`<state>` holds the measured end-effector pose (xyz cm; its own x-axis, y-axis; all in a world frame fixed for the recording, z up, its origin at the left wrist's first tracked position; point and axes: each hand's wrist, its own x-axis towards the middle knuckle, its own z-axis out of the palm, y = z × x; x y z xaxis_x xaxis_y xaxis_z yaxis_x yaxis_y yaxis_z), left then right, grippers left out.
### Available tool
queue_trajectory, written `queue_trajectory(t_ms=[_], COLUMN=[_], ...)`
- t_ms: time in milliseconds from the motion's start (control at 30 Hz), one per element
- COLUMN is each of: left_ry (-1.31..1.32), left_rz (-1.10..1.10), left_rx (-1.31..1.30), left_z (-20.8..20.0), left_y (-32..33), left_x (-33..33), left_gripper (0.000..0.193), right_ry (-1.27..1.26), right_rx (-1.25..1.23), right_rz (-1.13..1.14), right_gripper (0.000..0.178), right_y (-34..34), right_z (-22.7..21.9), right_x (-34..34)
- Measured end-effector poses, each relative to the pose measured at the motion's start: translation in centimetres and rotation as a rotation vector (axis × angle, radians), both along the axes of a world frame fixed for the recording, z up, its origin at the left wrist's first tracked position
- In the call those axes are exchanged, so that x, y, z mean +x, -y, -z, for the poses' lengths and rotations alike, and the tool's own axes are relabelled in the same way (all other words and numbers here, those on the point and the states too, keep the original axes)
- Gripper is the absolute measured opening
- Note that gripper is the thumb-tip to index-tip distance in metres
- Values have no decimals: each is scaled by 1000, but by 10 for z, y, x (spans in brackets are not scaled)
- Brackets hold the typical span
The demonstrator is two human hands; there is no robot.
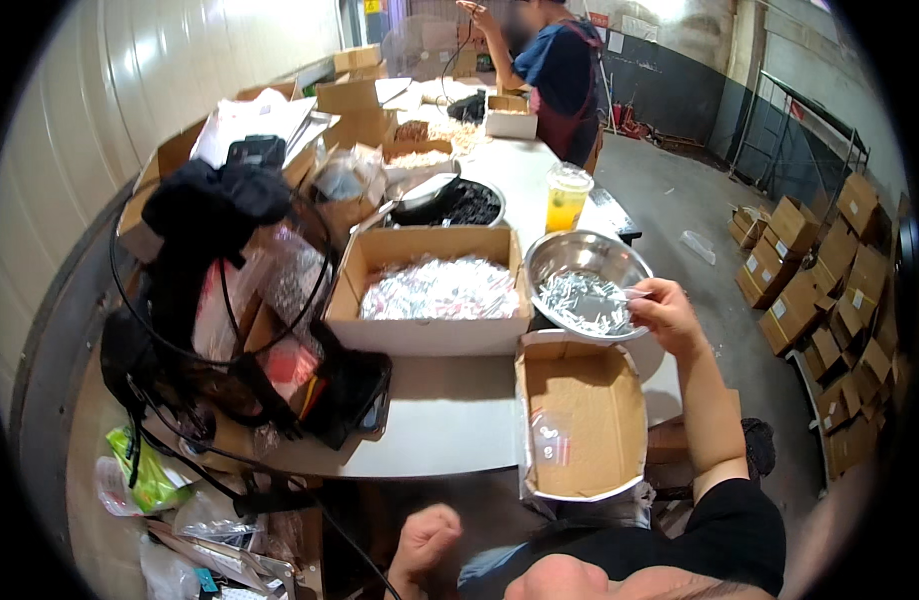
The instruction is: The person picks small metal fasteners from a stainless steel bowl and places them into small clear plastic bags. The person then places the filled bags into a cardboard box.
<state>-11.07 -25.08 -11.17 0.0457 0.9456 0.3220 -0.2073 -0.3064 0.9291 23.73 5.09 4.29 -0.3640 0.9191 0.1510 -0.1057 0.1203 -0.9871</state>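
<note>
My right hand [665,308] is at the right rim of a steel bowl [592,246], its fingers pinched on a small whitish, partly clear thing that I cannot make out. Small silvery metal pieces [578,300], perhaps screws, lie in the bowl. Below it, a shallow cardboard tray [592,400] holds a small clear zip bag [552,438] with white rings inside. Low in the view, off the table's front edge, my left hand [430,537] is curled closed; its palm side is hidden. A cardboard box [425,335] full of small clear packets [440,288] stands left of the bowl.
A cup of yellow drink [567,198] stands behind the bowl. Farther back is a pan of black pieces [470,205]. Black bags and cables [230,300] crowd the left. A person [565,75] stands at the far end. Cardboard boxes [830,270] are stacked on the right.
</note>
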Motion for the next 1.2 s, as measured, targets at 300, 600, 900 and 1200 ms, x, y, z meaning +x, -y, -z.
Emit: queue_trajectory(t_ms=[300, 600, 900, 1200], left_ry=[-122, -178, -104, -615], left_rz=[-241, -211, -251, -557], left_rx=[225, 343, 232, 650], left_z=[-163, -183, -168, -161], left_y=[-188, -325, -320, -338], left_x=[68, 104, 121, 140], left_gripper=[8, 18, 14, 13], right_ry=[-37, -56, 48, 253], right_rx=[61, 104, 190, 189], right_rz=[-351, -411, -214, -250], right_gripper=[15, 17, 13, 9], right_y=[-40, -75, -87, -98], right_z=[-3, -23, -11, 1], right_x=[-46, -33, -46, -45])
